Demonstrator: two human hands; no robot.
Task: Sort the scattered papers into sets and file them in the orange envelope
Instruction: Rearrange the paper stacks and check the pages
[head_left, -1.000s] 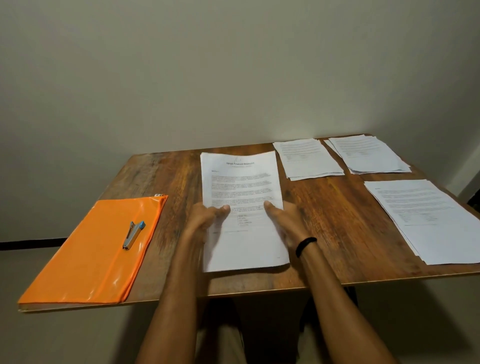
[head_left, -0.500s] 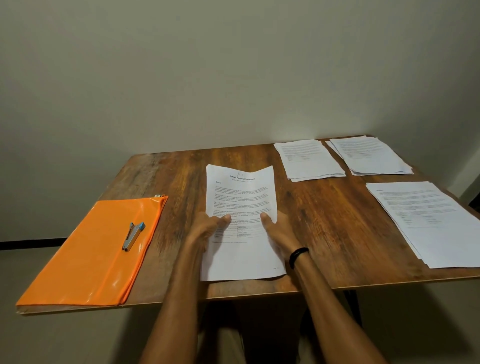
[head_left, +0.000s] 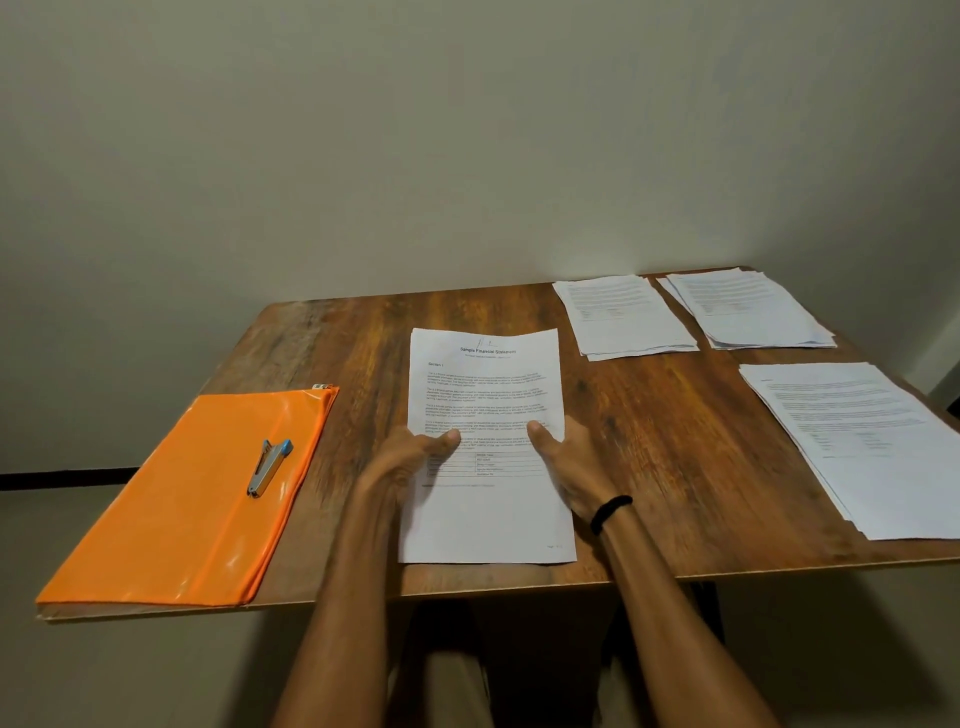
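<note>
- My left hand (head_left: 402, 460) and right hand (head_left: 569, 457) pinch the side edges of a smooth printed sheet (head_left: 488, 395), thumbs on top.
- The glossy orange envelope (head_left: 182, 509) lies flat to the left of my fingers, with a metal stapler (head_left: 267, 467) on it.
- Rectangular paper stacks (head_left: 857, 441) lie to the right, on the grained wooden table (head_left: 649, 467).

The centre sheet (head_left: 488, 384) carried the heading "Sample Financial Statement" and, lower at left, "Section 1"; its body print was too small to read.

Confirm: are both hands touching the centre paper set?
Touching. The head view shows the left hand and right hand at either side of the centre paper set, each thumb lying on its top sheet.
</note>
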